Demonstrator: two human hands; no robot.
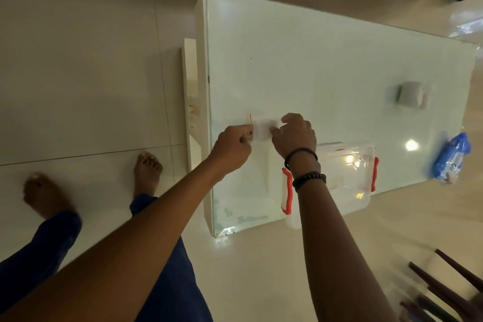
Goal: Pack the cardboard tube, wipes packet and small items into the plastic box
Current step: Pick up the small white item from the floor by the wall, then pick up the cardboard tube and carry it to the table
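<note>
Holding: both hands meet over the glass table (pixel 313 65), near its left edge, with a small blurred white item (pixel 264 130) between them.
Left hand (pixel 232 149): curled into a loose fist, fingertips pinching the item's left end.
Right hand (pixel 295 136): fingers bent, gripping the item's right end; two dark bands ring the wrist.
Item: pale, smeared by motion; a thin red line shows just beside it, what it is I cannot tell.
Box (pixel 347 175): clear plastic with red latches (pixel 287 191) at both ends, lid on, on the table edge nearest the person, partly behind the right forearm.
Wipes (pixel 450 158): blue packet at the table's right end, well apart from the box.
Tube (pixel 411 94): pale roll lying farther back on the table, right of the hands.
Floor: pale tiles, bare feet at left.
</note>
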